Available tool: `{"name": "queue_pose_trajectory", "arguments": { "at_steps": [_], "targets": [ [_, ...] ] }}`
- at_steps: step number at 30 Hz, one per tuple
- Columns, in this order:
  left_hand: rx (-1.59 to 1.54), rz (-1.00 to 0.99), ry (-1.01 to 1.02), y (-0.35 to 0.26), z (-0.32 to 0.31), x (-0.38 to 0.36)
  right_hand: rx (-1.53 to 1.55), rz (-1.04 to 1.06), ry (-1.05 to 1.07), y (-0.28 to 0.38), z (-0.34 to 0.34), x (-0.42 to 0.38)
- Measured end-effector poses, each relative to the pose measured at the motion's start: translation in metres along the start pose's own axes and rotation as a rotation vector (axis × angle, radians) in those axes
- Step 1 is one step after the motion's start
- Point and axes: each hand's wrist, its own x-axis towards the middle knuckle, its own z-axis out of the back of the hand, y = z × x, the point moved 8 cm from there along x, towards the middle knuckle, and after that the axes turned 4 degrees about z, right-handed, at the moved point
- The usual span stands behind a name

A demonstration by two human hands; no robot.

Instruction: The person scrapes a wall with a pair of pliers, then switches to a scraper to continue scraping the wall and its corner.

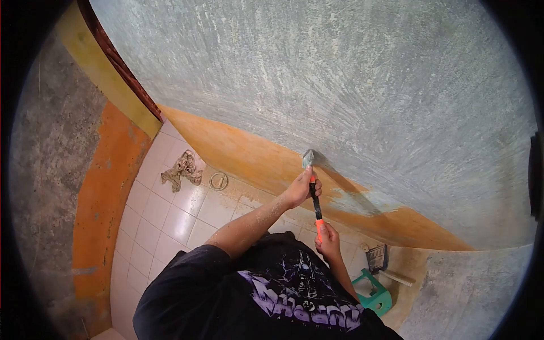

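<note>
My left hand [302, 190] is wrapped around the upper shaft of a long-handled scraper [317, 207], close below its metal head. Lower down, my right hand [328, 242] grips the orange handle end. The scraper's head [308, 157] lies against the wall where the grey scraped surface [272, 85] meets a band of orange paint [243, 141]. To the right of the tool, a grey patch [362, 202] breaks into the orange band. Pale dust and flecks cling to my left forearm.
On the white tiled floor [150, 215] lie a crumpled cloth [184, 171] and a ring-shaped object [218, 181], with orange flakes along the wall's foot. A green plastic stool [381, 300] and a brush-like tool [376, 258] stand at lower right. Another partly orange wall [93, 226] rises at left.
</note>
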Motion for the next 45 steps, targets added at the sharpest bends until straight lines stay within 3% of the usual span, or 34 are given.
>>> {"name": "queue_pose_trajectory", "arguments": {
  "at_steps": [9,45],
  "targets": [
    [0.022,-0.011,0.0,-0.002,-0.001,0.0,-0.071,0.004,-0.078,-0.001,0.002,-0.003],
    [-0.064,-0.058,0.058,-0.023,0.025,-0.006,-0.097,0.067,-0.066,0.006,-0.025,0.014]
  ]
}}
